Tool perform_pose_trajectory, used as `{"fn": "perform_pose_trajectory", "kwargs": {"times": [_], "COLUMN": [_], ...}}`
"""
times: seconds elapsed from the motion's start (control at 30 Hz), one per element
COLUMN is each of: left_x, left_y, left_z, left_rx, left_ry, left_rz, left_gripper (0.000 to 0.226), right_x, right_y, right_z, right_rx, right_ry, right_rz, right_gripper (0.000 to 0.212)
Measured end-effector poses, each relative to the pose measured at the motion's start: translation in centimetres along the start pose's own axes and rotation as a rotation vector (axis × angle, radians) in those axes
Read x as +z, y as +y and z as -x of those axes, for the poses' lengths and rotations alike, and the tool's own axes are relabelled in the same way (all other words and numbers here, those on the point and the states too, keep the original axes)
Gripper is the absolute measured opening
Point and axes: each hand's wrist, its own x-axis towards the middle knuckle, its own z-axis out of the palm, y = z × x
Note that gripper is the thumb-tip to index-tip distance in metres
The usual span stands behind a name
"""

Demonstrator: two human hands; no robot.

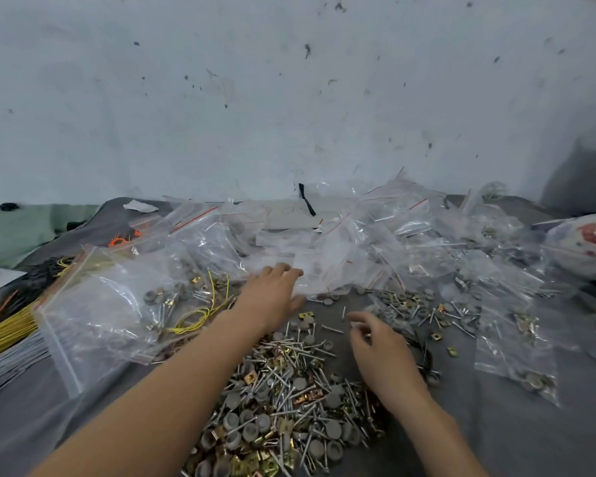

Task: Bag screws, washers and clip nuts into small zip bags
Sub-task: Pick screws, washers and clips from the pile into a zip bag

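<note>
Hands first. My left hand reaches forward, fingers fairly straight on the near edge of a heap of small clear zip bags, thumb spread below it. I see no pinch. My right hand hovers nearer me with fingers curled inward. Something glints at them, but I cannot tell whether it holds a part.

Between and under my forearms lies the loose pile: screws, grey washers and gold clip nuts mixed together on a grey cloth. A smaller scatter lies just beyond the right hand. Filled bags lie to the right, and a large bag to the left rests partly on yellow wires.

My judgement of the risks:
- The bags overlap and look slippery, so the left hand may drag up several at once or slide the heap onto the loose parts.
- The left forearm passes low over the pile, so pulling back carelessly could sweep parts across the cloth.
- Anything small in the curled right hand could drop back unseen and spoil the count.
- Screw tips may pierce thin film.
</note>
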Motion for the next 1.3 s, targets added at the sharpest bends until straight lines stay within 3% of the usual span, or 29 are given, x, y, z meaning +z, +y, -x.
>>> {"fn": "perform_pose_trajectory", "kwargs": {"times": [0.13, 0.3, 0.5, 0.6, 0.7, 0.8, 0.87, 0.97, 1.07, 1.23, 1.3], "left_x": [2.7, 3.7, -0.2, -3.8, -6.6, -7.5, -7.3, -6.6, -6.0, -5.2, -4.9], "left_y": [3.0, 4.1, 4.0, 4.7, 4.9, 4.8, 5.0, 5.0, 4.0, 2.4, 2.0], "left_z": [-3.3, -4.1, -1.8, 0.8, 4.3, 7.7, 9.4, 10.9, 11.7, 12.1, 12.2], "left_rx": [-0.025, -0.092, -0.161, -0.071, -0.127, -0.300, -0.383, -0.476, -0.493, -0.405, -0.375], "left_ry": [-0.087, 0.112, 0.430, 0.510, 0.526, 0.468, 0.456, 0.434, 0.335, 0.028, -0.012], "left_rz": [-0.021, -0.112, 0.318, 0.675, 1.109, 1.505, 1.580, 1.674, 1.667, 1.494, 1.408], "left_gripper": [0.063, 0.034, 0.026, 0.020, 0.020, 0.023, 0.024, 0.022, 0.020, 0.028, 0.029], "right_x": [-0.2, -0.9, -2.1, -2.9, -3.5, -3.5, -3.0, -2.4, -2.6, -2.7, -2.7], "right_y": [0.2, 0.9, 0.9, 0.6, 0.0, -1.1, -2.0, -2.4, -2.2, -2.1, -2.0], "right_z": [-0.1, -0.5, -0.4, -0.4, 0.1, 1.1, 2.1, 3.0, 3.2, 2.9, 2.8], "right_rx": [0.014, 0.014, 0.018, 0.022, 0.097, 0.105, 0.053, 0.063, 0.095, 0.020, -0.023], "right_ry": [0.014, 0.014, 0.064, 0.085, 0.054, -0.142, -0.248, -0.230, -0.202, -0.210, -0.240], "right_rz": [-0.074, -0.172, -0.385, -0.547, -0.758, -0.949, -0.972, -0.987, -1.012, -0.798, -0.715], "right_gripper": [0.029, 0.028, 0.028, 0.029, 0.045, 0.049, 0.043, 0.035, 0.020, 0.025, 0.018]}}
